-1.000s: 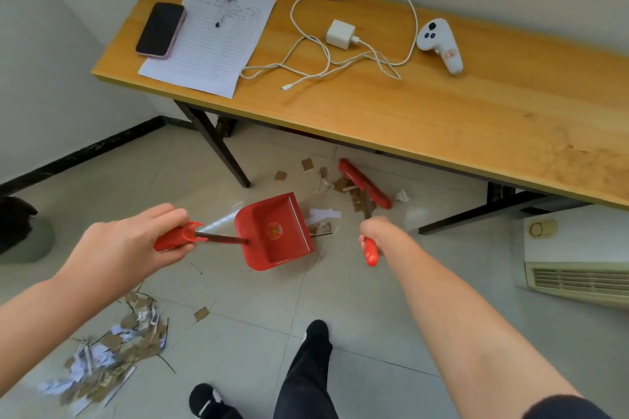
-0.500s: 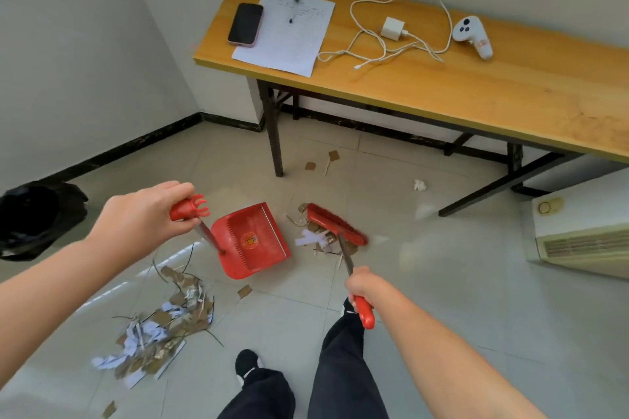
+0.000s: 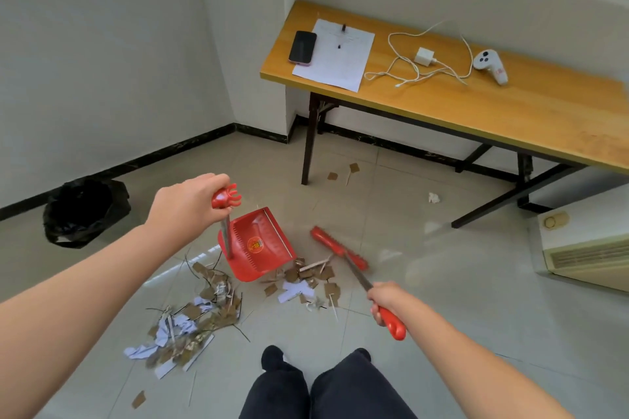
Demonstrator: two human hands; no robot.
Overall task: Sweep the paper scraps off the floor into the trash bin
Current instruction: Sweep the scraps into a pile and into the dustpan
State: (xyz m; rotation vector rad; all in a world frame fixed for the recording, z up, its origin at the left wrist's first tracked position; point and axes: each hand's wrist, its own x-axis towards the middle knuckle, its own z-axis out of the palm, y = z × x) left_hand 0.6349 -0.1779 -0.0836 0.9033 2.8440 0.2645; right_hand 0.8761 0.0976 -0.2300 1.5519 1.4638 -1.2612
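Tiled floor (image 3: 442, 299): scraps (image 3: 306, 282) now nearer dustpan (image 3: 258, 248); left hand (image 3: 190, 204) clamps dustpan handle, right hand (image 3: 384, 301) clamps broom (image 3: 340, 248).

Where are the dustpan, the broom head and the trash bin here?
dustpan (image 3: 258, 247): head view, red tray floor.
broom head (image 3: 337, 247): head view, red bristle block.
trash bin (image 3: 85, 211): head view, black bag lining.
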